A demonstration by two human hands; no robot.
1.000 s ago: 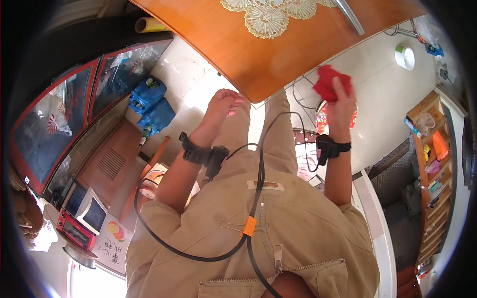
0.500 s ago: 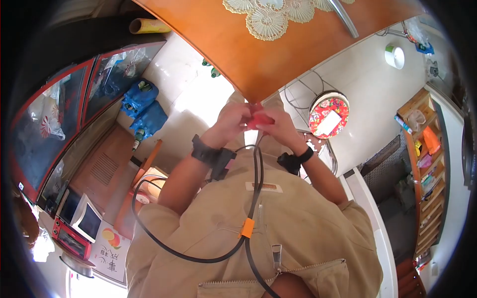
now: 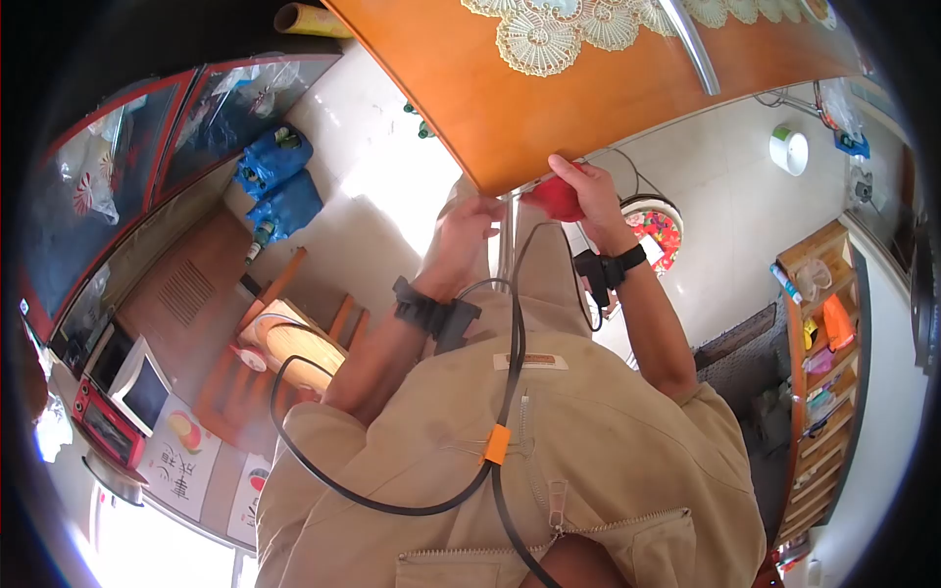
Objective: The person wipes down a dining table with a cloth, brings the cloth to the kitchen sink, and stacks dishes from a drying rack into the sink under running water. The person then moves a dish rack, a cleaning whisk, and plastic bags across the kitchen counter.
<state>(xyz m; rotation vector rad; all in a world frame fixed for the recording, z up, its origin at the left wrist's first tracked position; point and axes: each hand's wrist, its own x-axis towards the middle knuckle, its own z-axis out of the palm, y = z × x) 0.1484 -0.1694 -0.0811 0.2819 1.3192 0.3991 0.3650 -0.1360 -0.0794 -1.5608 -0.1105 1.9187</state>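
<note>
My right hand [image 3: 595, 201] is closed round a bunched red cloth [image 3: 555, 199], just beyond the near corner of the orange-brown wooden table [image 3: 588, 108]. A narrow end of the cloth points toward my left hand [image 3: 468, 233]. The fingers of my left hand are curled together beside the table corner; what they hold, if anything, is too small to make out. Both wrists wear black straps with small devices.
A lace mat [image 3: 536, 44] and a metal bar [image 3: 691, 47] are on the table. A flowered round stool [image 3: 657, 235] stands at the right, a white roll [image 3: 788, 151] beyond it. Blue bags [image 3: 285, 204] lie at the left. A black cable [image 3: 517, 333] hangs over my front.
My hands came together with the red cloth, then moved slightly apart. The cloth is now in my right hand near the table corner. The view has shifted a little.
</note>
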